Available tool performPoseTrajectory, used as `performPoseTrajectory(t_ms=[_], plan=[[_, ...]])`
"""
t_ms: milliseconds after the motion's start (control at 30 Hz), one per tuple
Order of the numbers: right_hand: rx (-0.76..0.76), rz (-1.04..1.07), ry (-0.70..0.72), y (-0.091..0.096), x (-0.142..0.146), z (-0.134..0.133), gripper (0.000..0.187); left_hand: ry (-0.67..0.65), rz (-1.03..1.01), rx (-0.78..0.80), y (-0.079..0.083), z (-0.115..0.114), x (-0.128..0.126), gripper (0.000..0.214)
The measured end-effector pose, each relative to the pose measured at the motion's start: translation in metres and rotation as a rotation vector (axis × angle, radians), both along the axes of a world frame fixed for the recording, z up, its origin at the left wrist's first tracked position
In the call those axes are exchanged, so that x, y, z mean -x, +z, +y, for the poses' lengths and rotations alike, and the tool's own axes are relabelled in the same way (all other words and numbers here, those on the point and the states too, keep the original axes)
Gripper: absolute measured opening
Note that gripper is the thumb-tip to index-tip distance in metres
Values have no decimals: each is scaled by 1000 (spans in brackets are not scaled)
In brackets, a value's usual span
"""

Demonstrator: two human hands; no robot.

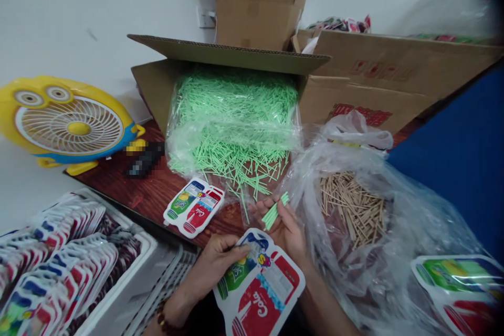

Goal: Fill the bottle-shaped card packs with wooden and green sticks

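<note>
My left hand [210,262] pinches the upper left edge of a drink-shaped package [262,296] printed with a green soda can and a red "Cola" bottle. Just above it, my right hand [292,233] is closed round a small bunch of thin green sticks [272,215], thumb on top. Beyond my hands, a clear plastic bag [181,142] full of loose green sticks [236,105] lies in an open carton. Sticks spill from its mouth onto the table. Similar packages [195,207] lie left of the spilled sticks.
At right is a clear bag [401,220] with brown sticks [352,207], and another package [460,283] beside it. A white crate [129,273] of stacked packages stands lower left. A yellow fan [79,126] and cardboard boxes [260,5] stand behind the brown table [129,194].
</note>
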State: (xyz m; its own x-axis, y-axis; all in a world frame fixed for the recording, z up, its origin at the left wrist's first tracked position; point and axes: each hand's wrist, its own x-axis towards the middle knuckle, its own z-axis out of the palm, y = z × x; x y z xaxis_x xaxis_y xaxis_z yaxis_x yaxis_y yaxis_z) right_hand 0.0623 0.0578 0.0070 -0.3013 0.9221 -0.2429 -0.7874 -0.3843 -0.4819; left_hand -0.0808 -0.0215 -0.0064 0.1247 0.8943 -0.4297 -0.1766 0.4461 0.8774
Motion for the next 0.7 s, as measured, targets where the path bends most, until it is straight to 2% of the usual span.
performPoseTrajectory(t_ms=[200, 300, 400, 533, 700], plan=[[-20, -101, -25, -7, -2, -14, 17, -14, -43, 8, 0, 2, -4, 31], [-1, -157, -16, -3, -6, -20, 22, -11, -70, -3, -1, 3, -5, 28], [-41, -212, 45, 6, -10, -26, 21, 0, -111, 1, -2, 3, -5, 26], [-118, -277, 226, 11, -16, -25, 18, 22, -150, 19, 0, 6, -2, 23], [-278, -353, 298, 15, -30, -10, 35, 55, -152, 24, -3, 11, 1, 26]])
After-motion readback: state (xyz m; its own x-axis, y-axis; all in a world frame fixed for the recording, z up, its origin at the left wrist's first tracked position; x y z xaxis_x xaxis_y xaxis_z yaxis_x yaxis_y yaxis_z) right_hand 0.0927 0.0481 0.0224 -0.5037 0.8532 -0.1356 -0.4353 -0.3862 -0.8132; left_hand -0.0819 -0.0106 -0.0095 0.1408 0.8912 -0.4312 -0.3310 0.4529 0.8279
